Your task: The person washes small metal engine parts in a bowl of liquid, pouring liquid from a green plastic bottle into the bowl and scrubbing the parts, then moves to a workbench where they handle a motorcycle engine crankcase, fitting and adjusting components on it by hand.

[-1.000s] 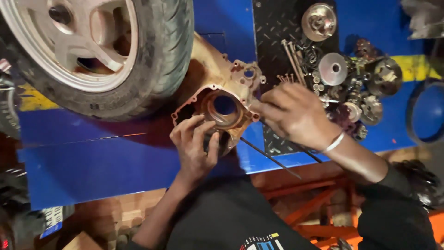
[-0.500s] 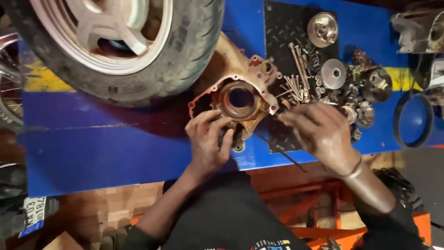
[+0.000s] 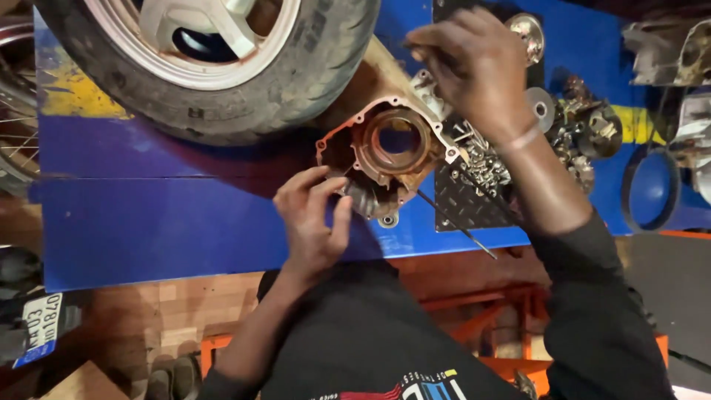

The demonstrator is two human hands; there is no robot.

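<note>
The head camera looks straight down on a blue work platform [image 3: 170, 215] with a yellow stripe [image 3: 70, 104] at its far left and another at the far right. Below its near edge lie an orange metal frame [image 3: 511, 304] and a wooden floor. A large tyre on a silver alloy wheel [image 3: 222, 59] lies on the platform, up and to the left of both hands.

A rust-coloured engine casing [image 3: 385, 148] with a round opening lies between the hands, its near side close to the platform's edge. The left hand [image 3: 311, 222] sits just below and left of it, loosely open, fingertips touching the casing's lower rim and gripping nothing. The right hand [image 3: 474, 67] is raised above the casing's far right corner, fingers curled together; whether they pinch anything cannot be told.

Under the right wrist a black chequer plate [image 3: 474, 204] carries a heap of bolts [image 3: 485, 163], and beyond it lie round metal discs [image 3: 544, 111] and gear parts [image 3: 592, 133]. A thin dark rod [image 3: 455, 222] slants from the casing past the platform's near edge. A black rubber belt [image 3: 652, 192] lies well to the right of the right hand.

Bare blue surface stretches to the left of the left hand; the right side is crowded.
</note>
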